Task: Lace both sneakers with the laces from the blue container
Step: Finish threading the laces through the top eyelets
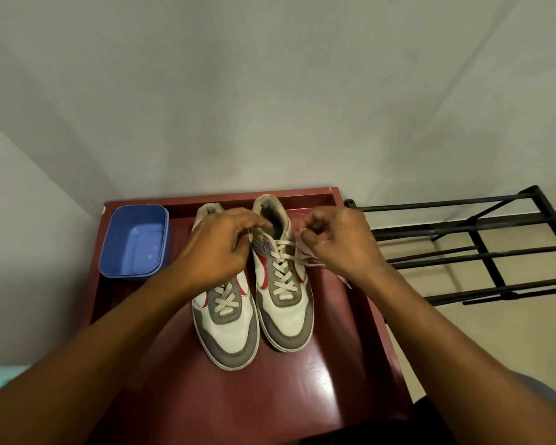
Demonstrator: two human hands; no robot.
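Two white, grey and red sneakers stand side by side on a dark red table (350, 364), toes towards me. The right sneaker (284, 303) shows a white lace (281, 268) crossed up its eyelets. My left hand (220, 248) lies over the upper part of the left sneaker (227, 329) and pinches the lace at the right sneaker's top left eyelet. To the right of that shoe's collar, my right hand (337, 242) pinches the other lace end, whose loose tail trails under my wrist. The blue container (135, 240) sits at the table's back left with nothing inside.
A black metal rack (482, 248) stands right of the table, close to my right forearm. A pale wall rises behind the table's raised back edge. A teal object shows at the lower left corner.
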